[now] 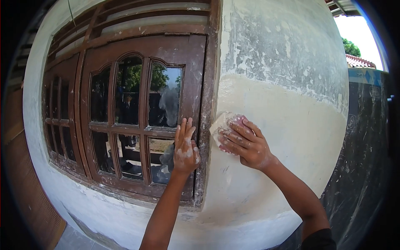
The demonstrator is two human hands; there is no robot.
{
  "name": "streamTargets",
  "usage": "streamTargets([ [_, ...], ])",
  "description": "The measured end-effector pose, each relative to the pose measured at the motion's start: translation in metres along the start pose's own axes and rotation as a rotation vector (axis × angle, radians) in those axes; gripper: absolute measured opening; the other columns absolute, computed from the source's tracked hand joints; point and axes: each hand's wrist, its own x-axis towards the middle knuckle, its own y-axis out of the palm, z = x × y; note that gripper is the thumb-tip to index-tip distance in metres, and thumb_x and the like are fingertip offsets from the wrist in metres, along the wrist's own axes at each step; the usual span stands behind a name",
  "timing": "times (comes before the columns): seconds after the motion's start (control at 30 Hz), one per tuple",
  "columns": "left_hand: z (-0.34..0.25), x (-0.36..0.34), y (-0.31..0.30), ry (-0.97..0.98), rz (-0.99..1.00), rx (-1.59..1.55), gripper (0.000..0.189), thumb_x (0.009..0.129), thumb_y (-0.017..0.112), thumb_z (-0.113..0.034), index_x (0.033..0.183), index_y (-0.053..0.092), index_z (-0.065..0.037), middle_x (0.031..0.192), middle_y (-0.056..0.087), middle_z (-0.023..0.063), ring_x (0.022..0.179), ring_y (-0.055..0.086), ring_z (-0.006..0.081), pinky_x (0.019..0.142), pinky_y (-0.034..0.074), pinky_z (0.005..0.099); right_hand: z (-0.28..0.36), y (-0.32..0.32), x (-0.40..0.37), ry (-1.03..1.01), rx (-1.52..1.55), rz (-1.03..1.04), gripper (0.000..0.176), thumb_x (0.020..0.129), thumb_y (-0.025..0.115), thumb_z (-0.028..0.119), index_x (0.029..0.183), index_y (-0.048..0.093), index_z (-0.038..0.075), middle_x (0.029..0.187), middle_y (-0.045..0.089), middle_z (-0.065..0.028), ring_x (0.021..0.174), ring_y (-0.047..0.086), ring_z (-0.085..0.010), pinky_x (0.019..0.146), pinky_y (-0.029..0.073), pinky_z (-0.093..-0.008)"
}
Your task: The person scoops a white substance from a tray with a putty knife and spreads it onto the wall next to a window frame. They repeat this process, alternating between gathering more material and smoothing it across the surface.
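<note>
The wall [96, 200] is surrounding the window [193, 83], whose dark wooden frame is carrying pale spots. Well to the window's right, beyond the wall's edge, a dark panel [360, 125] is standing. A smooth cream coat [296, 137] is covering the wall directly right of the window, and above that, right of the window's upper half, a mottled grey patch [266, 54] is showing.

Just right of the window, the right hand [250, 143] is grasping a pale piece [220, 124], its fingers spreading over the back of it. The left hand [185, 152] is lying over the window's lower right side, fingers extended and apparently holding nothing; it is seemingly bracing there, though contact along the whole palm is hidden. Whitish residue is clinging to both hands.

The pale piece, smallest of all, is sitting against the cream coat, close beside the window's right edge; its material is not making itself clear. Working well here is probably calling for keeping that piece flat, spreading pressure evenly across the fingers, and running it parallel to the window's edge. Tilting it would be risking a groove in the coat, and straying leftward would be risking more smears on the wood.
</note>
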Motion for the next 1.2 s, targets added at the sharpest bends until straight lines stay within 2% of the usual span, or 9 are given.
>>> streamTargets([
  [0.23,0.002,-0.002,0.001,-0.001,0.006,0.007,0.05,0.089,0.044,0.001,0.139,0.042,0.001,0.153,0.042,0.0282,0.146,0.035,0.0461,0.121,0.022,0.0593,0.046,0.015,-0.098,-0.076,0.046,0.202,0.033,0.088,0.07,0.019,0.12,0.073,0.019,0.131,0.068,0.0009,0.132,0.056,-0.0211,0.117,0.043,-0.0471],
  [0.4,0.0,0.001,0.001,0.009,-0.002,0.007,0.049,0.089,0.043,0.0,0.138,0.044,0.002,0.153,0.043,0.0285,0.146,0.035,0.0461,0.121,0.022,0.0595,0.045,-0.002,-0.068,-0.081,-0.047,0.016,0.039,0.086,0.079,0.039,0.119,0.074,0.02,0.124,0.071,0.0029,0.124,0.062,-0.0204,0.11,0.047,-0.0456],
  [0.5,0.0,0.0,0.0,0.001,0.01,0.032,0.045,0.094,0.04,-0.004,0.138,0.043,0.002,0.153,0.042,0.0283,0.146,0.036,0.0456,0.121,0.023,0.0586,0.002,-0.004,0.008,0.093,-0.13,-0.077,0.045,0.082,0.071,0.006,0.125,0.071,0.017,0.13,0.068,-0.0016,0.125,0.059,-0.026,0.108,0.038,-0.0474],
  [0.6,0.0,0.0,0.0,0.0,0.018,0.043,0.041,0.098,0.037,-0.007,0.138,0.043,0.003,0.153,0.042,0.028,0.146,0.036,0.0448,0.121,0.023,0.0576,-0.018,0.024,0.024,0.206,-0.18,-0.081,0.055,0.078,0.065,-0.001,0.129,0.069,0.018,0.137,0.065,-0.0026,0.13,0.055,-0.026,0.108,0.036,-0.0468],
  [0.77,0.0,0.0,-0.002,-0.012,0.029,0.038,0.041,0.097,0.037,-0.006,0.137,0.044,0.003,0.152,0.043,0.0279,0.146,0.037,0.0439,0.122,0.023,0.057,0.072,0.049,-0.078,0.133,-0.182,0.106,0.045,0.09,0.063,0.019,0.134,0.068,0.027,0.145,0.06,0.0011,0.134,0.051,-0.0239,0.109,0.036,-0.047],
  [0.87,0.002,0.0,0.0,0.001,0.007,0.001,0.046,0.092,0.042,-0.004,0.138,0.044,0.003,0.153,0.043,0.0283,0.146,0.035,0.0454,0.121,0.023,0.0595,0.129,0.032,-0.134,0.064,-0.039,0.208,0.037,0.095,0.062,0.025,0.13,0.069,0.026,0.142,0.062,0.0018,0.128,0.057,-0.0237,0.098,0.047,-0.0455],
  [1.07,0.002,-0.003,0.0,-0.017,0.015,0.002,0.047,0.089,0.044,-0.002,0.136,0.045,0.003,0.153,0.043,0.0275,0.146,0.036,0.0453,0.121,0.023,0.0593,0.092,-0.002,-0.056,0.177,-0.162,-0.039,0.034,0.087,0.079,0.032,0.12,0.073,0.022,0.117,0.074,0.0066,0.117,0.06,-0.0218,0.093,0.039,-0.043],
  [1.13,0.002,0.0,-0.001,0.003,0.011,-0.007,0.048,0.088,0.045,-0.001,0.136,0.045,0.003,0.153,0.043,0.0277,0.146,0.036,0.0452,0.121,0.023,0.0591,0.068,0.002,-0.025,0.189,-0.231,-0.087,0.033,0.089,0.077,0.034,0.119,0.074,0.023,0.122,0.073,0.0065,0.119,0.06,-0.022,0.099,0.036,-0.0425],
  [1.2,0.002,0.002,-0.001,0.002,0.013,-0.005,0.045,0.091,0.041,-0.001,0.136,0.044,0.004,0.153,0.043,0.0278,0.146,0.036,0.0449,0.121,0.023,0.0584,0.048,0.015,-0.011,0.22,-0.222,-0.081,0.036,0.087,0.077,0.022,0.123,0.073,0.023,0.129,0.07,0.0042,0.124,0.058,-0.0232,0.104,0.036,-0.045],
])
